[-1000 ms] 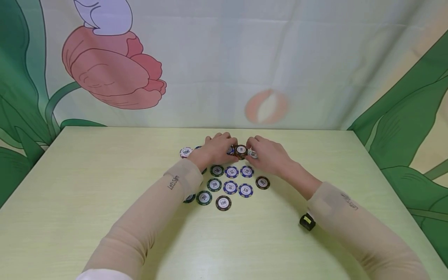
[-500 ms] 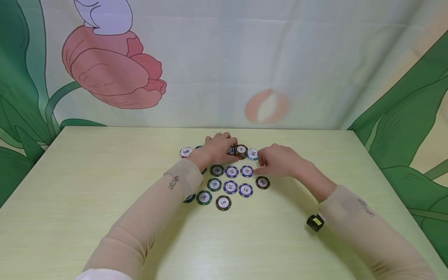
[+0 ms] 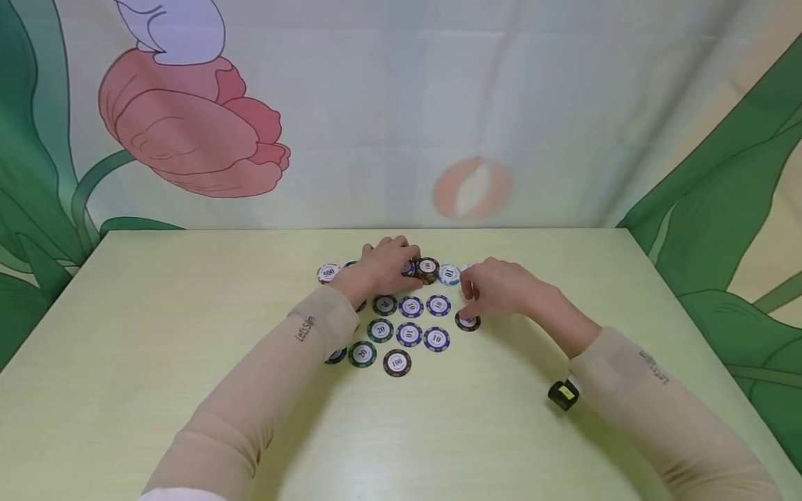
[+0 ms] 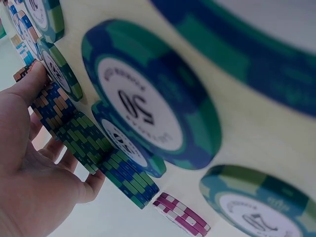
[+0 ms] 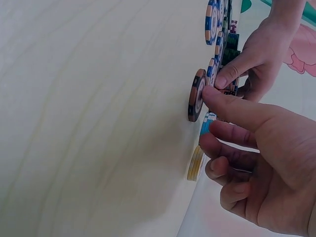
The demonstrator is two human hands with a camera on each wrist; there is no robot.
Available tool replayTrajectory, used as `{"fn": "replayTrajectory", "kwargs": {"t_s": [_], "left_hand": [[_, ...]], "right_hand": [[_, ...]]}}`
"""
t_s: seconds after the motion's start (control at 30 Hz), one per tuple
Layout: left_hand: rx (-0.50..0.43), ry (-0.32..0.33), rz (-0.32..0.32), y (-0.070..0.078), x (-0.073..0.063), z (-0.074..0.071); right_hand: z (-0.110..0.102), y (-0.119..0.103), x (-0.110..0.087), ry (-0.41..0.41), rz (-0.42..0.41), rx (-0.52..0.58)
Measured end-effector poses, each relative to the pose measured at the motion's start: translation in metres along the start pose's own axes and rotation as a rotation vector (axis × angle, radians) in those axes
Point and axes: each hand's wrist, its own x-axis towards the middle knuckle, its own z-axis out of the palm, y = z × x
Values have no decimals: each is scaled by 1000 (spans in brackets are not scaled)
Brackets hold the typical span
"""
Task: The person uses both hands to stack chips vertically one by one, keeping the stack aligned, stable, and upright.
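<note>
Poker chip stacks stand in a row toward the table's back. My left hand [image 3: 383, 270] reaches along them, fingers curled behind the green stack [image 4: 85, 140] and its neighbours, thumb in front by the brown stack [image 3: 428, 271]. To the right come a white-and-teal stack [image 3: 448, 275] and a yellow-edged stack [image 5: 194, 165]. My right hand [image 3: 501, 287] has its thumb on the face of a dark brown chip [image 5: 196, 98], its fingers loosely bent near the teal and yellow stacks. My left hand and sleeve hide part of the row.
Several single chips lie flat in front of the row, among them blue 10 chips [image 3: 436, 339], green 20 chips [image 3: 362, 354] and a brown 100 chip [image 3: 397, 362]. A white-and-maroon stack [image 4: 181, 215] ends the row at left. A printed curtain [image 3: 351, 125] hangs behind the table.
My right hand has let go of the white-and-teal stack and moved right. Its thumb has come onto the dark brown chip, which has shifted slightly backward. My left hand stays put.
</note>
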Motion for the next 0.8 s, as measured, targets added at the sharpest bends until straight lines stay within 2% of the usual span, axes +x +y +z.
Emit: {"fn": "replayTrajectory", "kwargs": {"t_s": [0.47,0.8], "left_hand": [[-5,-4,9,0,-1,0],[0,-4,5,0,-1,-1]], "right_hand": [[6,5,3,76,-27,-10],[2,2,0,-17,-60,-30]]}}
